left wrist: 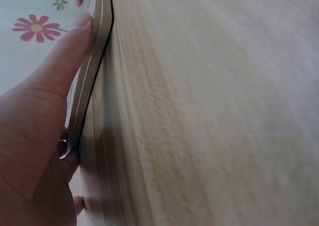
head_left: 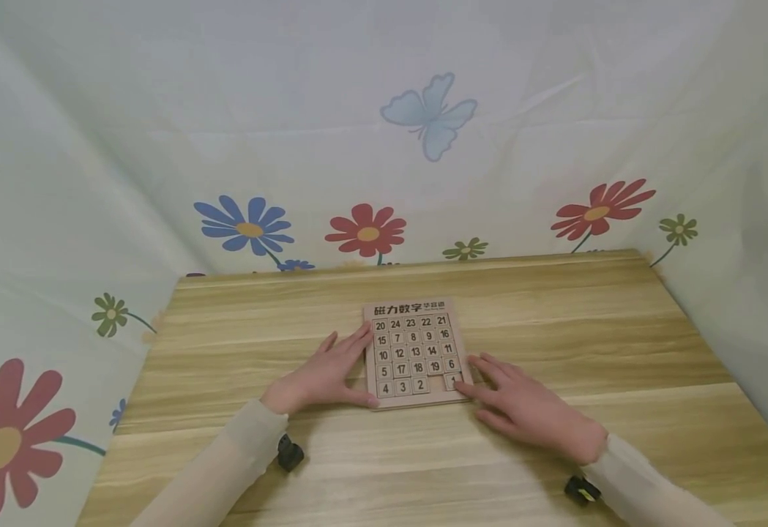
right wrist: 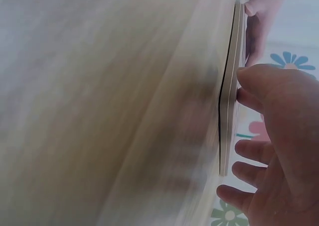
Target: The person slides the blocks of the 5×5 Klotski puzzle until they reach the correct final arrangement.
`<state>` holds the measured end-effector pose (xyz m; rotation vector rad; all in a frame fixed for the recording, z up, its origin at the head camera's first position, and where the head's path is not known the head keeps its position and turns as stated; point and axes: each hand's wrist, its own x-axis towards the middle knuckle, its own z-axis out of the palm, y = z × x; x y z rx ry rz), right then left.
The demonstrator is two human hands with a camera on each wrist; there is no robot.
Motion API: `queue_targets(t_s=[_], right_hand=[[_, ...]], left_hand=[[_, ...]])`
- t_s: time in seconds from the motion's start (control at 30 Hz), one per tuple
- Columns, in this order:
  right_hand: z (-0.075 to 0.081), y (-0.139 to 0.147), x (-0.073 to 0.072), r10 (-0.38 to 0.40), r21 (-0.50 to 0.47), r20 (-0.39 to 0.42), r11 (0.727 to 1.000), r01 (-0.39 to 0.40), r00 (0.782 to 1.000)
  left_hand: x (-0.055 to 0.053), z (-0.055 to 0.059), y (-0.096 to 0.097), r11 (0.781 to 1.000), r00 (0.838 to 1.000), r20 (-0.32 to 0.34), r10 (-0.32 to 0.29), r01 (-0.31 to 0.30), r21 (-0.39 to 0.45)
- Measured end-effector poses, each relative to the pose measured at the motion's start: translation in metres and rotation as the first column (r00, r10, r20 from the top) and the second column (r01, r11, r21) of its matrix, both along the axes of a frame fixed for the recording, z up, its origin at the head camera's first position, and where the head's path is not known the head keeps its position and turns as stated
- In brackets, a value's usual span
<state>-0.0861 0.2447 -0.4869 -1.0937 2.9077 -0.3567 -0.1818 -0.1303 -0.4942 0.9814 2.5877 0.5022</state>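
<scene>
A wooden sliding number puzzle (head_left: pixel 416 400) lies flat on the table, its numbered tiles set in rows under a printed heading. In the bottom row, a bare gap (head_left: pixel 436 383) shows between tile 2 (head_left: pixel 420 385) and tile 1 (head_left: pixel 452 381). My left hand (head_left: pixel 327 372) rests along the puzzle's left side, fingertips at the upper left edge and thumb (left wrist: pixel 75 39) at the lower left corner. From the right, my right hand (head_left: pixel 522 402) reaches over the frame with its index fingertip on tile 1. Its other fingers (right wrist: pixel 249 173) are spread beside the right edge.
The wood-grain table (head_left: pixel 258 307) extends around the puzzle on all sides. Behind it hangs a pale cloth (head_left: pixel 291 88) printed with flowers and a butterfly. A small black device (head_left: pixel 289 454) sits at the left wrist, and another black device (head_left: pixel 582 490) at the right.
</scene>
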Motion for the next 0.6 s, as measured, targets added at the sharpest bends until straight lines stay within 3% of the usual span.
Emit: queue_targets(t_s=[0.27, 0.5, 0.6], right_hand=[[0.002, 0.002, 0.0, -0.016, 0.024, 0.032, 1.0, 0.015, 0.999], [0.002, -0.015, -0.006, 0.073, -0.029, -0.085, 0.997, -0.075, 0.994], [0.001, -0.025, -0.008, 0.105, -0.03, -0.093, 0.994, -0.108, 0.99]], left_hand=[[0.0, 0.0, 0.0, 1.0, 1.0, -0.011, -0.006, 0.006, -0.005], [-0.001, -0.001, 0.0, 1.0, 1.0, -0.007, -0.004, 0.004, -0.019], [-0.001, -0.002, 0.0, 1.0, 1.0, -0.002, -0.004, 0.004, -0.018]])
